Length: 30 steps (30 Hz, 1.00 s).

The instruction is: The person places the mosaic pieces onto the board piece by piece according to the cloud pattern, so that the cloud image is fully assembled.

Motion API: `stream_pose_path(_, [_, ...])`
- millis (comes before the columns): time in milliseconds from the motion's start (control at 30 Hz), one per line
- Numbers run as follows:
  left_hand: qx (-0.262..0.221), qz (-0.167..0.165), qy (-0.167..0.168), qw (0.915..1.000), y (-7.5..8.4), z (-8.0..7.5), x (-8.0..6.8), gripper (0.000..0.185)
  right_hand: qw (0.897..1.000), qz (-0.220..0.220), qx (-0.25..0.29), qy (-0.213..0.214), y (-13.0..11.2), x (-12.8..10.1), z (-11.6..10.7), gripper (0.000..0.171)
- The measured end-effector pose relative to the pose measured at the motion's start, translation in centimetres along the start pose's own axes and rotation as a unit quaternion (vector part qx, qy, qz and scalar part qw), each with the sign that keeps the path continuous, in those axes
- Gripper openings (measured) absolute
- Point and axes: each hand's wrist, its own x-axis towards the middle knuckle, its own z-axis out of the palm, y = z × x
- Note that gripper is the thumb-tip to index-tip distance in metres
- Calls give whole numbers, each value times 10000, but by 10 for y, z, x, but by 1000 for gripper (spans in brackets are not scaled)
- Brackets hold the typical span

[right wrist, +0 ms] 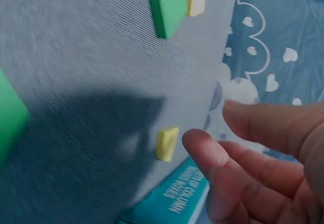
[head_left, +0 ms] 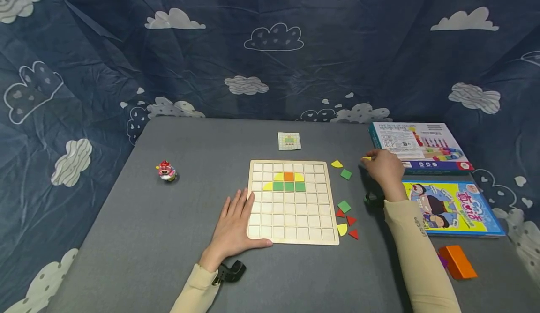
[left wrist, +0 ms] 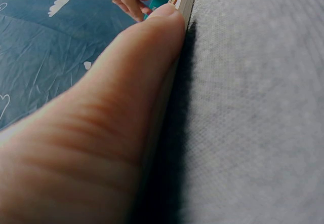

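Note:
My left hand point(head_left: 233, 226) lies flat at the lower left corner of a wooden grid board point(head_left: 291, 234), fingers along its left edge and thumb along the front edge. Set in the board are an orange square point(head_left: 288, 176), a row of green squares point(head_left: 288, 186) and several yellow rounded pieces point(head_left: 267, 186). My right hand point(head_left: 385, 168) is over the table beside the boxes, thumb and forefinger apart with nothing between them in the right wrist view. Just beyond its fingertips a yellow piece point(right wrist: 167, 144) lies on the grey table.
Right of the board lie loose green squares point(head_left: 344, 206), red triangles point(head_left: 353, 234) and yellow pieces point(head_left: 342, 229). A pattern card point(head_left: 289, 141) is behind the board. Two boxes point(head_left: 422, 144) and orange blocks point(head_left: 460, 262) stand at right, a small figurine point(head_left: 166, 171) at left.

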Motion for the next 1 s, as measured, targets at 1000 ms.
stream_pose_path(1000, [-46, 11, -4, 10000, 1, -1, 0, 122, 9995, 142, 259, -56, 8, -3, 26, 35])
